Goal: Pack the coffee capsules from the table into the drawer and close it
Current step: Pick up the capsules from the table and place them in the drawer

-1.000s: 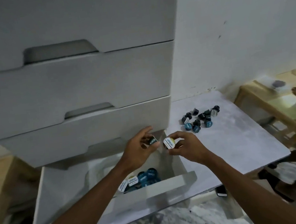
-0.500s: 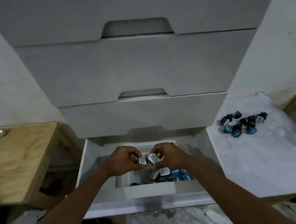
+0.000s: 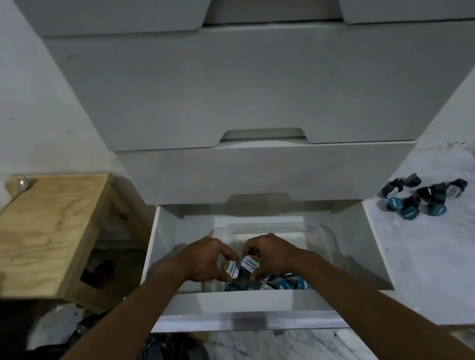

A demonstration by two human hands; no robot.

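So both hands had dropped from bench height down into the open drawer (image 3: 271,297). The left hand (image 3: 207,257) pinched one capsule (image 3: 231,269), the right hand (image 3: 270,254) another (image 3: 250,264), right above the ones already packed (image 3: 277,283). About ten were left on the bench (image 3: 440,259), so nowhere near closing.

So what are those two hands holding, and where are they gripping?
Each holds one coffee capsule by its sides: left hand the yellow-rimmed capsule, right hand the white-lidded capsule.
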